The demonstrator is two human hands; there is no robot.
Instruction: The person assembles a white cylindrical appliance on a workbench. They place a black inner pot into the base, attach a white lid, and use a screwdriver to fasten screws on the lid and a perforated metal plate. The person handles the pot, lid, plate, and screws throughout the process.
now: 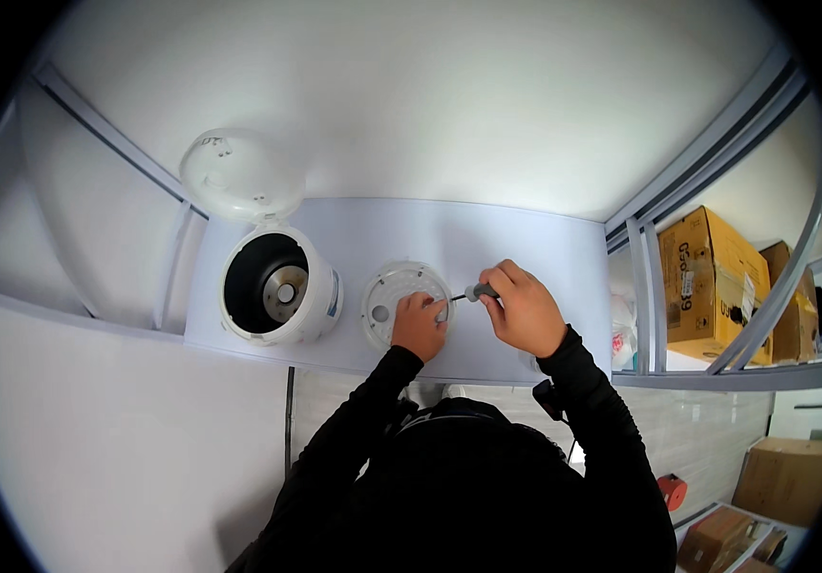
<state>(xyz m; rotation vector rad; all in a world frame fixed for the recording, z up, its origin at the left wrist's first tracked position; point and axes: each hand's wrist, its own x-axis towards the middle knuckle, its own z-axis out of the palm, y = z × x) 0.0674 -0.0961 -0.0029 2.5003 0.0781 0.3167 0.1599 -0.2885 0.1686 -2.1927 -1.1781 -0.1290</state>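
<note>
My right hand (523, 310) is closed around the grey handle of a screwdriver (471, 293). Its thin dark shaft points left, to the right rim of a round white plastic cover (373, 298) lying flat on the table. On that cover rests my left hand (417, 327), fingers bent and pressed down near the screwdriver's tip. The cover has a dark round spot and small marks around its edge. Exactly what the tip touches is too small to make out. To the left stands a white rice cooker (313, 304), its lid (244, 177) raised and a metal heating plate (283, 293) inside its dark interior.
The pale table (554, 258) backs onto a white wall, with grey metal frames (654, 296) at its right. Beyond them sit a yellow-brown carton (707, 286) and other boxes. A red object (673, 491) is on the floor at the lower right.
</note>
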